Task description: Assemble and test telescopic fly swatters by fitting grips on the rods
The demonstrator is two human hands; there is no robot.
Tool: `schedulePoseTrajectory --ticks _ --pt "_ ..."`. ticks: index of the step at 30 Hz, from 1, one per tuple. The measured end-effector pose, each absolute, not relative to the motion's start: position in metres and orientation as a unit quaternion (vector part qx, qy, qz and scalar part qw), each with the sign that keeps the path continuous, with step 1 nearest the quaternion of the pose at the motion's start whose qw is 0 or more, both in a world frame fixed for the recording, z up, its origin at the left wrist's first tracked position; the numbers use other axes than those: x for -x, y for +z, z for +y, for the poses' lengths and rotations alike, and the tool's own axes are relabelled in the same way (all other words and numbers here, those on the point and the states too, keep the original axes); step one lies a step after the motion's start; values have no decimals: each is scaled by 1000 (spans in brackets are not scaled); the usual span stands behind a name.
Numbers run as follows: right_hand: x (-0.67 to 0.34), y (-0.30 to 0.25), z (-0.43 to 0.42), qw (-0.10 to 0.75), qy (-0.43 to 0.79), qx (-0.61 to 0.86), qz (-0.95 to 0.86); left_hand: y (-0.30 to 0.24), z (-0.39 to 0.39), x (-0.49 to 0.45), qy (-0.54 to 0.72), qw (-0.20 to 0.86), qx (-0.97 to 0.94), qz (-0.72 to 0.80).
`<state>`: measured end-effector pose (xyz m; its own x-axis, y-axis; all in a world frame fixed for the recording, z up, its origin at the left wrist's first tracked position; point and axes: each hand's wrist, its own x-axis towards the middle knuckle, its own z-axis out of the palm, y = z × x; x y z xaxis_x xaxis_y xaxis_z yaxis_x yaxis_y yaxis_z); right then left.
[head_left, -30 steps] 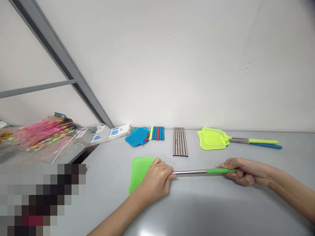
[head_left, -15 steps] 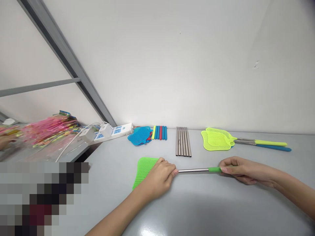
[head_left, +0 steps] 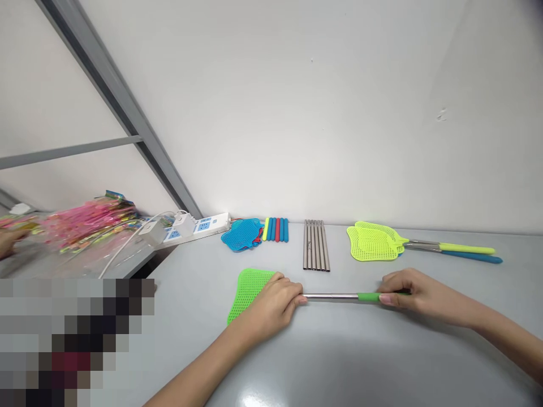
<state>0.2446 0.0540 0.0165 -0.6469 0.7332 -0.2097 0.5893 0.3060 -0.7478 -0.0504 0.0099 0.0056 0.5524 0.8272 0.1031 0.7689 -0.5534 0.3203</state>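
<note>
A green fly swatter lies on the grey table [head_left: 339, 362], its mesh head [head_left: 245, 288] to the left and its steel rod [head_left: 331, 295] running right into a green grip [head_left: 368, 297]. My left hand [head_left: 271, 308] is closed over the joint where the head meets the rod, covering part of the mesh. My right hand [head_left: 418, 297] is closed round the green grip at the rod's right end, hiding most of it.
Along the wall lie blue mesh heads [head_left: 241, 233], coloured grips [head_left: 275, 229], several steel rods [head_left: 314, 251] and finished yellow-green swatters [head_left: 373, 241]. A power strip [head_left: 193, 227] with a cable and a pile of pink packets [head_left: 85, 220] sit at left, with another person's hand [head_left: 7, 242].
My right hand has slid left along the green grip, covering more of it, so less green shows. My left hand stays on the swatter head. The view shifted slightly.
</note>
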Motion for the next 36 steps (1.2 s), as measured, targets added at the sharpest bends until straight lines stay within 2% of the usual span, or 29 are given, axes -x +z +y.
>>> schedulePoseTrajectory --ticks 18,29,36 --pt "-244 4 54 75 469 468 -745 4 -1 39 108 94 -871 470" --pt "-250 7 49 15 687 446 -573 7 -8 32 92 85 -878 461" --pt "-250 3 52 4 709 431 -559 6 -6 32 100 94 -877 460"
